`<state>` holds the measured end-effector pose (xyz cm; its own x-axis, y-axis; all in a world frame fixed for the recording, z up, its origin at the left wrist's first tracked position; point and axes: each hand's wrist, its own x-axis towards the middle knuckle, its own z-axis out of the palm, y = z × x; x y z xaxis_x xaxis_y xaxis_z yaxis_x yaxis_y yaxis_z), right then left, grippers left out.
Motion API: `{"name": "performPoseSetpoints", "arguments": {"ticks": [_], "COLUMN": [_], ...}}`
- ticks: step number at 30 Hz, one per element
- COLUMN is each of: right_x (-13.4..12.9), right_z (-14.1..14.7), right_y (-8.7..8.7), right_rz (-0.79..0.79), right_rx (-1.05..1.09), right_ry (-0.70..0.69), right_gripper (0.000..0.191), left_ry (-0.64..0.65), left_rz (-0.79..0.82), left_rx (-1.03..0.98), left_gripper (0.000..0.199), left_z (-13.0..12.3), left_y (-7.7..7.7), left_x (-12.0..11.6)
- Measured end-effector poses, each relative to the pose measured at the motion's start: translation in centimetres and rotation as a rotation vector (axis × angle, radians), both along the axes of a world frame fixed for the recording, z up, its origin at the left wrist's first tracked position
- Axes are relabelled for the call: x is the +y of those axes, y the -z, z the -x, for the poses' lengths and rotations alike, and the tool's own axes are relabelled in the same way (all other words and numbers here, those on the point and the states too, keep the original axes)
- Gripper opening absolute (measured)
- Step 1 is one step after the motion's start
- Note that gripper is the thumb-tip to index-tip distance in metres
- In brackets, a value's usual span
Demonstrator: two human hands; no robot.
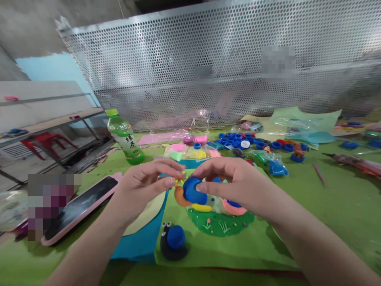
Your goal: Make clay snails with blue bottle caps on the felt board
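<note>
Above a green sheet [226,252], my right hand [235,180] grips a snail figure by its blue cap shell [193,190]; its orange clay body [180,196] curves round the left side. My left hand [151,182] is at the snail's head end, thumb and fingertips pinched close together; whatever they hold is too small to make out. Under the hands the sheet bears a dark green clay patch [220,224] with small flowers and grass. A black clay snail [174,242] with a blue cap shell and white eyes lies at the sheet's lower left.
A green tea bottle [126,139] stands at the back left, a pink-cased phone [83,206] lies at the left. Blue bottle caps [233,140], bagged clay [278,167] and paper sheets lie behind. A thin pink stick [320,174] rests at the right. Perforated metal [178,51] rises behind.
</note>
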<state>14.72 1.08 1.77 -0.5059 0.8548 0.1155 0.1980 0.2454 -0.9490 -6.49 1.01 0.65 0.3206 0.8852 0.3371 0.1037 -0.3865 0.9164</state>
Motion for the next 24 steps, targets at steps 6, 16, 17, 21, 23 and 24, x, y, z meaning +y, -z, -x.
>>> {"name": "performPoseSetpoints", "arguments": {"ticks": [6,16,17,21,23,24], "right_x": [0.5,2.3,2.4,2.9,3.0,3.1], "right_z": [-0.4,-1.4,-1.5,-1.8,-1.9,-2.0], "right_y": [-0.1,0.3,0.4,0.6,0.6,0.6], "right_rz": [0.02,0.0,-0.009,-0.016,-0.008,-0.003], "right_rx": [0.027,0.079,0.079,0.132,0.166,0.177], "right_ry": [0.048,0.171,0.184,0.2,0.208,0.212], "right_gripper": [0.018,0.016,0.015,0.016,0.016,0.016], "left_ry": [-0.228,-0.131,-0.12,-0.088,-0.079,-0.076], "left_rz": [0.038,-0.223,-0.228,-0.267,-0.294,-0.308], "left_rx": [0.027,1.062,1.097,1.225,1.267,1.283], "left_gripper": [0.033,0.035,0.034,0.033,0.033,0.034], "left_z": [0.1,-0.1,-0.2,-0.8,-0.9,-1.0], "left_y": [0.1,3.0,3.2,4.1,4.7,4.9], "left_x": [1.0,3.7,3.8,4.2,4.4,4.5]}}
